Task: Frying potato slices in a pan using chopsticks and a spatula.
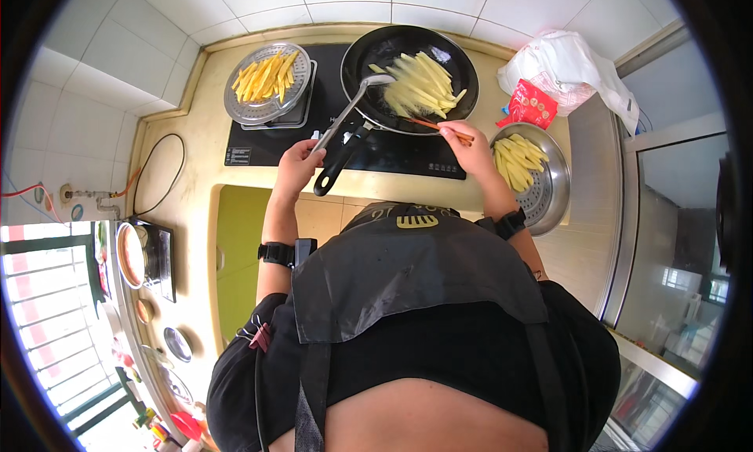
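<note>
My left hand [301, 165] grips the long handle of a metal ladle [344, 115], whose head sits over the left part of a black frying pan [363, 55]. Pale potato strips [425, 87] lie in the pan, with small bubbles around them. In my right hand [469, 148] is a pair of brown wooden chopsticks [432, 124], their tips at the pan's near edge by the strips. The pan's black handle [338, 167] points towards me, just right of my left hand, and neither hand holds it.
Golden fries [266, 77] lie on a perforated metal tray [238, 108], left on the black cooktop [265, 149]. To the right, a steel bowl [556, 199] holds more pale strips [517, 158]. Behind it are a red packet [532, 106] and a white plastic bag [550, 61].
</note>
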`<state>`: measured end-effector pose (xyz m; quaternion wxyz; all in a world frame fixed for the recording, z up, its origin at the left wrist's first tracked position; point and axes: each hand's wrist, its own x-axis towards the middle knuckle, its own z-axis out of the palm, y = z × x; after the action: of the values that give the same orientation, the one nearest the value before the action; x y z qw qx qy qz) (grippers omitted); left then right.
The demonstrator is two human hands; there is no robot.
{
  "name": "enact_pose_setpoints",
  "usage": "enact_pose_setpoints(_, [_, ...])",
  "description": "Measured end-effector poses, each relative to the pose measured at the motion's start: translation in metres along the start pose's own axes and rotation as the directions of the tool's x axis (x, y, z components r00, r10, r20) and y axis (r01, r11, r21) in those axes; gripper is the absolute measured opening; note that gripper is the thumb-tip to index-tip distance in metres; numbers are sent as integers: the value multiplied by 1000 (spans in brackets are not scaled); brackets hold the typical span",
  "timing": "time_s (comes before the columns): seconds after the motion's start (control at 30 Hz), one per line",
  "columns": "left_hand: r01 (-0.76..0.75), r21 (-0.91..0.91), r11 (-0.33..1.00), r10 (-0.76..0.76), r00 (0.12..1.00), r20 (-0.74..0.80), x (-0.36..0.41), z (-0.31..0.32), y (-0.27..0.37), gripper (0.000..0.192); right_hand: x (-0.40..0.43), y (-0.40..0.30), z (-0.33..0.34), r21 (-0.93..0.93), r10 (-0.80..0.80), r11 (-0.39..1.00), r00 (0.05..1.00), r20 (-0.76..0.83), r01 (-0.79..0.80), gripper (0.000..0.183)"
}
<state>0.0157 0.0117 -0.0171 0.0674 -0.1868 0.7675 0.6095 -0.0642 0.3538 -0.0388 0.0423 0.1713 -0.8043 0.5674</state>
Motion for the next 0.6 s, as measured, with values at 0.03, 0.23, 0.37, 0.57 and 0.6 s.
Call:
enact_pose_setpoints(0.03, [-1,0,1000,1,1000,3,0,1,1,29,0,-5,2,-2,1,1000,1000,-3,-1,16])
enact_pose_setpoints(0.23, [-3,6,1000,3,1000,20,3,2,-3,30,12,-13,17,49,27,998,1000,14,-28,16])
enact_pose_setpoints(0.37, [0,-22,1000,1,1000,9,-3,2,-1,30,15,6,3,17,23,1000,987,-157,-20,15])
enact_pose_setpoints(0.57, [19,-1,1000,-19,1000,13,-12,0,1,30,6,3,0,88,131,988,989,-71,-125,16])
enact_pose_setpoints(0.6, [8,-5,1000,-8,1000,21,-12,1,2,30,6,-5,3,51,93,995,994,-63,-90,16])
